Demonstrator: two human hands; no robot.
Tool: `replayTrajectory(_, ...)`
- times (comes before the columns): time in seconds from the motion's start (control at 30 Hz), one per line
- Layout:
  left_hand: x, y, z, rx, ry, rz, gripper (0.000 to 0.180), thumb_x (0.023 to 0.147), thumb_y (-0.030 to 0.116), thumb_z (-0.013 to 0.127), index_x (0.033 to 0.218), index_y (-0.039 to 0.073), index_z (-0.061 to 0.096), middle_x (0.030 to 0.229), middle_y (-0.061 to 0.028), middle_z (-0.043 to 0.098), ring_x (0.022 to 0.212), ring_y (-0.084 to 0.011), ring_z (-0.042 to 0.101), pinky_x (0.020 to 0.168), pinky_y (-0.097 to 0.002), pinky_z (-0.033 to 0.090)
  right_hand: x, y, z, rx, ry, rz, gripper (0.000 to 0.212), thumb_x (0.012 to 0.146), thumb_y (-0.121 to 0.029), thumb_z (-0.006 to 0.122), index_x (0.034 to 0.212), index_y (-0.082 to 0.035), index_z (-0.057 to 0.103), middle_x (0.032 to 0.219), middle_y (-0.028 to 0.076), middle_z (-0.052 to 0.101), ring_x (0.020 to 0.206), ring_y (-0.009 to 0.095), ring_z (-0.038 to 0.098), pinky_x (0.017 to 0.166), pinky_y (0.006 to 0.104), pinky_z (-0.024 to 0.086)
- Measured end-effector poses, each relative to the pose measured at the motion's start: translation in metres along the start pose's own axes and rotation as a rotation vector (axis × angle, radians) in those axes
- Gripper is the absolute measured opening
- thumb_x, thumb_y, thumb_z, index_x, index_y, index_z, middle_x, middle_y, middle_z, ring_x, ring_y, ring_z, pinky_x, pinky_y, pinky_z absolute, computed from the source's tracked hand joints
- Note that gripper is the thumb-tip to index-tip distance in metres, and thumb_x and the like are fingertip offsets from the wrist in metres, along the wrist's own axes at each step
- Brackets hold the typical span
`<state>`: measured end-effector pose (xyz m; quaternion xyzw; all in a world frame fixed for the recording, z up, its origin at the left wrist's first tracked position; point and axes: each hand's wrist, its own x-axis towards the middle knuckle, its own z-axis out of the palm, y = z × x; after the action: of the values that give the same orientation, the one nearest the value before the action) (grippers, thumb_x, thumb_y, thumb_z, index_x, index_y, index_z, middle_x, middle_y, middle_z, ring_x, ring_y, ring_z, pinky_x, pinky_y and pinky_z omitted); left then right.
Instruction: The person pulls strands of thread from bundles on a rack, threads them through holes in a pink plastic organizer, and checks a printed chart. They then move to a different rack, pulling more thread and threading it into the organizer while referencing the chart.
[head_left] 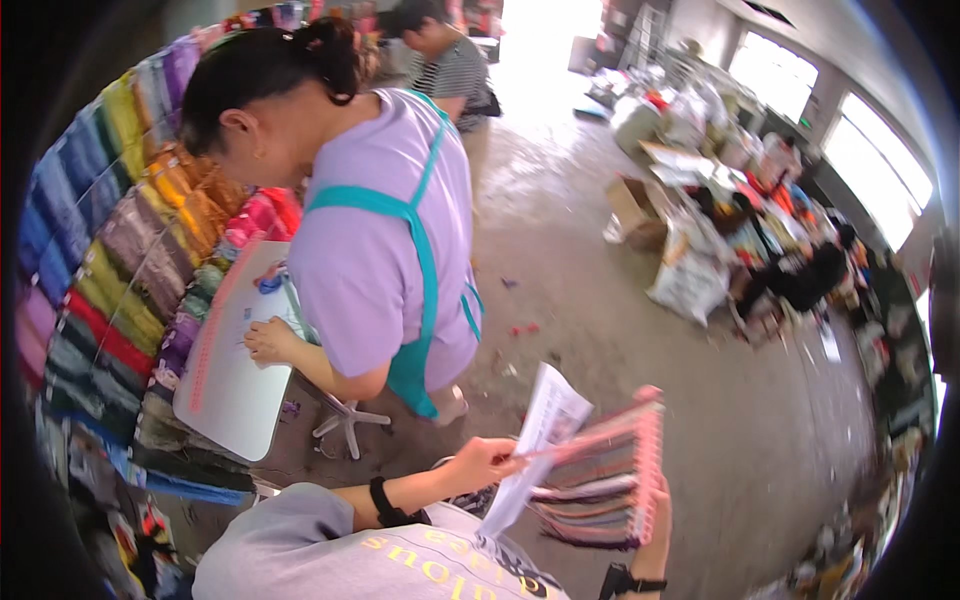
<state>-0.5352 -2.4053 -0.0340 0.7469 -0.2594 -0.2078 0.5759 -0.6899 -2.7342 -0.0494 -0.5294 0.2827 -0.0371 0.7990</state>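
My left hand (485,464) is closed in a pinch on a strand of pink thread (545,451). The strand runs across a white printed sheet of paper (533,440) to a pink thread holder (648,460). What supports the sheet is not clear. My right hand (658,505) grips the holder along its outer edge, its fingers partly hidden behind it. From the holder hang several bundles of thread (590,500) in pink, grey, brown and dark shades.
At the left, a co-worker in a lilac shirt and teal apron (425,260) leans over a white board (240,390) with a pink strip. Racks of coloured thread (130,260) line that side. Another person (455,75) stands behind. Bags (690,265) and boxes (635,205) pile up at the right.
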Motion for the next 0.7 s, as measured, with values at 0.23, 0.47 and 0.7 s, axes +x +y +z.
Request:
replayTrajectory(0.23,0.145,-0.062,-0.011,0.139,0.293,-0.168,0.029,0.085,0.029,0.06,0.076,0.001,0.056,0.069,-0.0187,0.06,0.065,-0.0366,0.059,0.057,-0.0414,0.045,0.161,-0.071,-0.066,0.01,0.571,-0.345,0.035,0.088,-0.022,0.047,0.119,-0.007,0.051,0.081,0.002,0.056,0.059,0.008,0.051,0.047,0.0203,0.04)
replayTrajectory(0.47,0.301,-0.068,-0.07,0.483,0.558,-0.302,0.017,0.085,0.025,0.056,0.083,0.009,0.057,0.076,-0.015,0.064,0.072,-0.0365,0.063,0.059,-0.0474,0.049,0.352,-0.183,-0.098,-0.106,0.741,-0.582,0.035,0.088,-0.019,0.051,0.12,-0.006,0.047,0.092,0.004,0.054,0.068,0.009,0.05,0.053,0.0208,0.041)
replayTrajectory(0.7,0.392,-0.106,-0.145,0.5,0.912,-0.455,0.01,0.086,0.017,0.055,0.092,0.01,0.059,0.071,-0.0169,0.062,0.068,-0.0371,0.061,0.056,-0.0461,0.046,0.569,-0.166,0.021,-0.202,0.383,-0.406,0.035,0.085,-0.009,0.057,0.118,-0.005,0.046,0.103,0.003,0.051,0.073,0.007,0.048,0.056,0.019,0.041)
